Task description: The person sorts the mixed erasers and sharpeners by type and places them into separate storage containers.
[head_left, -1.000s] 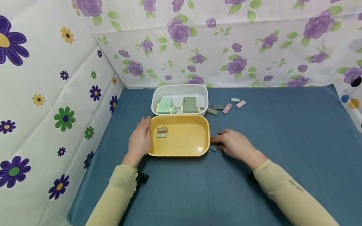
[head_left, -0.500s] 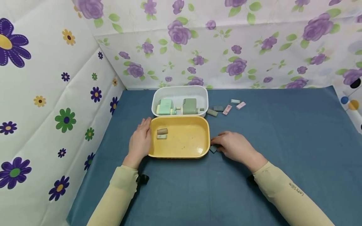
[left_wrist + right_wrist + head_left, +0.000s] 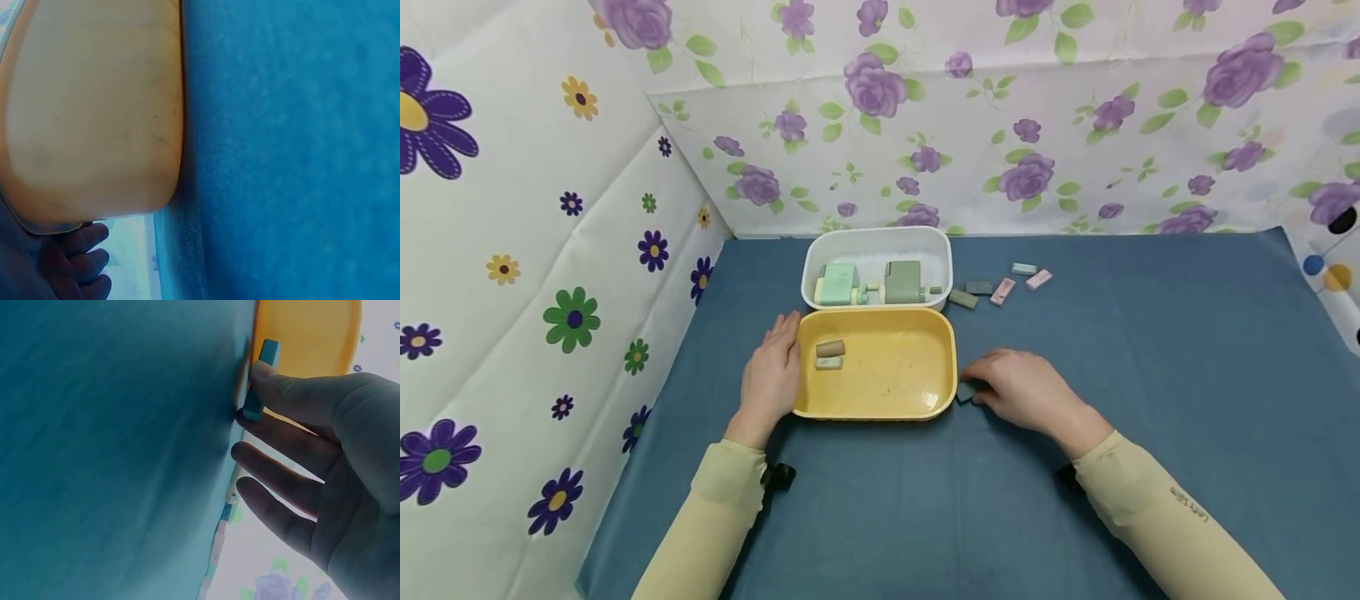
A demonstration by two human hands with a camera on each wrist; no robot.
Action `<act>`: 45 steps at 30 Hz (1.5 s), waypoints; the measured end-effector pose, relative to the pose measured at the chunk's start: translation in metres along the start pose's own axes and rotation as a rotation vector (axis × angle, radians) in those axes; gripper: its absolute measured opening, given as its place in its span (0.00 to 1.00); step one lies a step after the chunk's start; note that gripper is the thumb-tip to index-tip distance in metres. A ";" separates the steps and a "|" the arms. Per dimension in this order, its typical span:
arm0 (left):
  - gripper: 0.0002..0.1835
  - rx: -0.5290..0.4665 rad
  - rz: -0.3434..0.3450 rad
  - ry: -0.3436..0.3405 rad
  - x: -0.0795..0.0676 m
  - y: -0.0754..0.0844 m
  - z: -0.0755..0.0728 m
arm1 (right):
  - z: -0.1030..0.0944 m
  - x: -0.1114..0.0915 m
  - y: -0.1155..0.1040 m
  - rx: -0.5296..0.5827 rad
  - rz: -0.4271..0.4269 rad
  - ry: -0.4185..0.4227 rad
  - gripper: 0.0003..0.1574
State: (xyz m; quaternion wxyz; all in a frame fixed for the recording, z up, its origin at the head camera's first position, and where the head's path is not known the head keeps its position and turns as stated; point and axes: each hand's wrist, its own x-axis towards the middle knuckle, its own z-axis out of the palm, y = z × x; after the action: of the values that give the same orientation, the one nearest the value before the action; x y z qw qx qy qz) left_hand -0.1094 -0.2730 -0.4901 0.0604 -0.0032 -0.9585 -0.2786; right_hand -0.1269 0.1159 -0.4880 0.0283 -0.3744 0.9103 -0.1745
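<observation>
Blue surface [image 3: 880,517], little shifted.
Right grip [image 3: 1021,387] pinches dark block [image 3: 270,352], still outside yellow tray [image 3: 895,371]; straight-fingered left hand [image 3: 771,367] touches tray.

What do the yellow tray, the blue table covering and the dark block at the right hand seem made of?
Yellow tray: probably plastic, glossy; a bright highlight shows near one corner.
Blue table covering: likely matte cloth; faint creases and mottled grain.
Dark block: perhaps rubber, matte; straight-edged with no clear shine, but material uncertain.
</observation>
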 end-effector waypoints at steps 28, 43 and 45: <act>0.26 0.001 0.004 0.014 0.000 0.003 -0.001 | -0.029 -0.010 -0.003 0.036 0.142 -0.021 0.18; 0.26 0.000 0.008 0.020 -0.001 0.001 0.000 | -0.032 -0.012 -0.004 0.053 0.135 0.072 0.17; 0.26 -0.002 0.012 0.027 -0.001 0.001 0.001 | -0.032 -0.011 -0.004 0.057 0.131 0.092 0.17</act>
State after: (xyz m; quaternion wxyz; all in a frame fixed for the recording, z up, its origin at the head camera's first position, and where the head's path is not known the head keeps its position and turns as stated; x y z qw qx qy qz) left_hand -0.1082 -0.2716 -0.4903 0.0748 -0.0053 -0.9573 -0.2793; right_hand -0.1222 0.1307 -0.4576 0.0085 -0.3049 0.9277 -0.2153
